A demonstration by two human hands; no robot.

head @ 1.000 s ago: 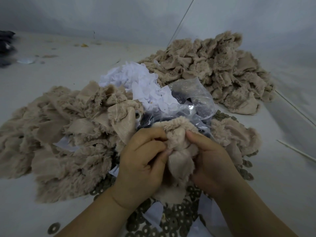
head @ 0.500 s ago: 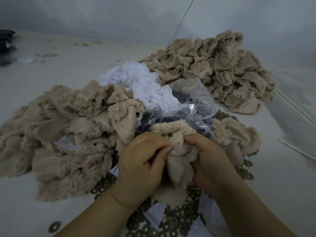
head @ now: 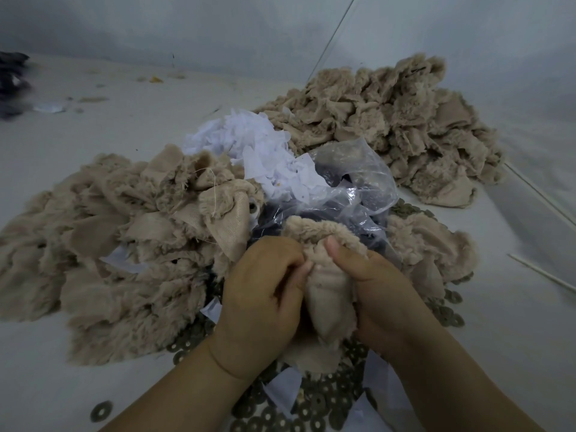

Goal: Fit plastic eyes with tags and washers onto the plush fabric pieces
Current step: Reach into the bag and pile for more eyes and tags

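While my left hand [head: 261, 294] and right hand [head: 371, 294] keep their fingers [head: 335, 249] pinched tight on the plush piece [head: 324, 275] above the washers [head: 311, 400] on the surface [head: 514, 353], I reckon a loosened pinch could shift the bunched fabric and lose whatever I'm fitting inside it.

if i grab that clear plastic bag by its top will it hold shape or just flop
The clear plastic bag will probably flop: its film is thin, crinkled and already slumped. The dark contents could shift and sag to the bottom. It looks slick, so a pinch grip may slip.
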